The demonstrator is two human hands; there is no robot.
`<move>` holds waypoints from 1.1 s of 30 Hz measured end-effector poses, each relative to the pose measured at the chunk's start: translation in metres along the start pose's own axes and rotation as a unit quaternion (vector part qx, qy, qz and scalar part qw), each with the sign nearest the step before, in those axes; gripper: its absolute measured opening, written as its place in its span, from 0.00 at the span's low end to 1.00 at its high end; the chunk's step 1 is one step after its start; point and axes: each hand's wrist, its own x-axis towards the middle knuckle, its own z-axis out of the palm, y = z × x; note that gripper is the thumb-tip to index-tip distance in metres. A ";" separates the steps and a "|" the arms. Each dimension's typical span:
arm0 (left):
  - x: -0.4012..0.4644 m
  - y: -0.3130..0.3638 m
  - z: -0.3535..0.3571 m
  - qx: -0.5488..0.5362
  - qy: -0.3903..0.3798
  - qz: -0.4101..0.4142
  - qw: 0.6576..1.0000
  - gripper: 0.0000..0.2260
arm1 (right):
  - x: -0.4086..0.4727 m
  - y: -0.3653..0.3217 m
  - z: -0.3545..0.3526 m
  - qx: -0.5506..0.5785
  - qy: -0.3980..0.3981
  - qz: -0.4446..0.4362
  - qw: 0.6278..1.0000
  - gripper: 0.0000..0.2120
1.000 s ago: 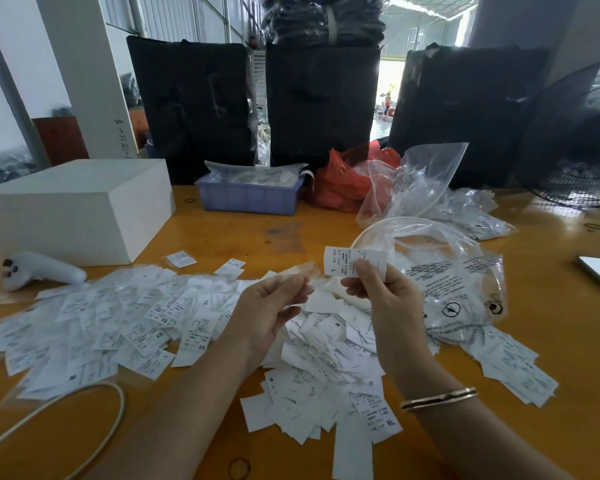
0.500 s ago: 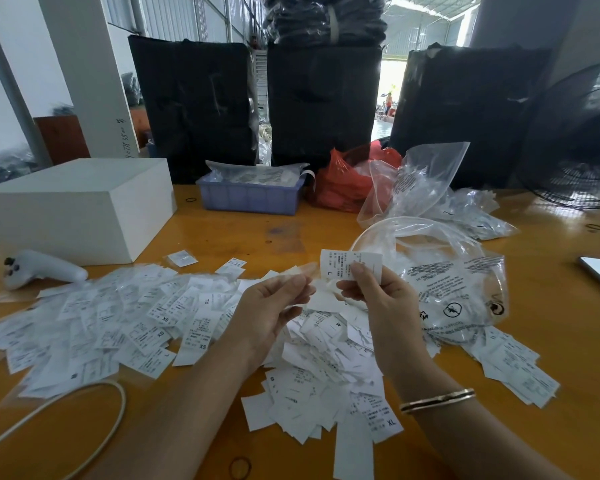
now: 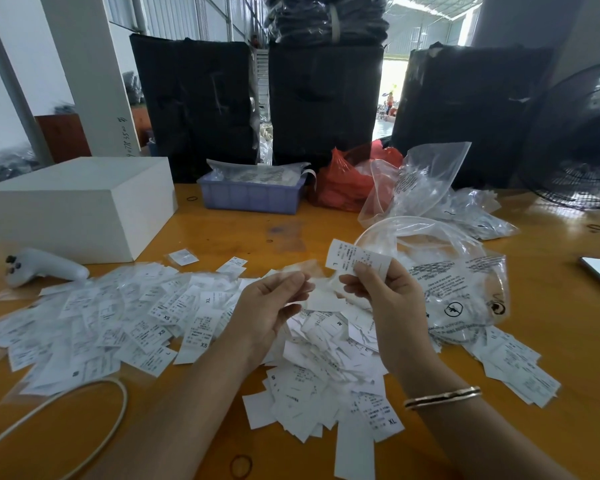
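My right hand (image 3: pixel 385 299) pinches a white size label (image 3: pixel 355 259) printed with an "L", held up above the table. My left hand (image 3: pixel 271 313) pinches a small clear sleeve (image 3: pixel 302 270) just left of that label. Both hands hover over a heap of loose white labels (image 3: pixel 323 358) on the orange table. A wider spread of bagged labels (image 3: pixel 111 313) covers the table to the left.
A large clear plastic bag (image 3: pixel 465 285) with labels lies right of my hands. Behind stand a white box (image 3: pixel 73 209), a blue bin (image 3: pixel 253 195), a red bag (image 3: pixel 347 181) and black bundles (image 3: pixel 326 98). A white controller (image 3: pixel 45 266) and a cable (image 3: pixel 84 403) lie at left, a fan (image 3: pixel 582 147) at right.
The label in my right hand has tilted and shifted slightly left toward the sleeve in my left hand. Otherwise the scene is the same.
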 end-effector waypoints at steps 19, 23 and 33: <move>-0.004 0.003 0.002 0.005 -0.029 -0.012 1.000 0.08 | 0.002 0.007 -0.001 -0.079 -0.020 -0.076 0.994 0.04; -0.003 0.001 0.002 0.007 -0.029 -0.007 1.000 0.08 | 0.002 0.008 0.001 -0.100 -0.047 -0.075 0.991 0.05; 0.003 -0.002 -0.002 -0.008 -0.023 0.006 1.000 0.08 | 0.003 0.009 -0.003 -0.193 -0.134 -0.026 0.972 0.07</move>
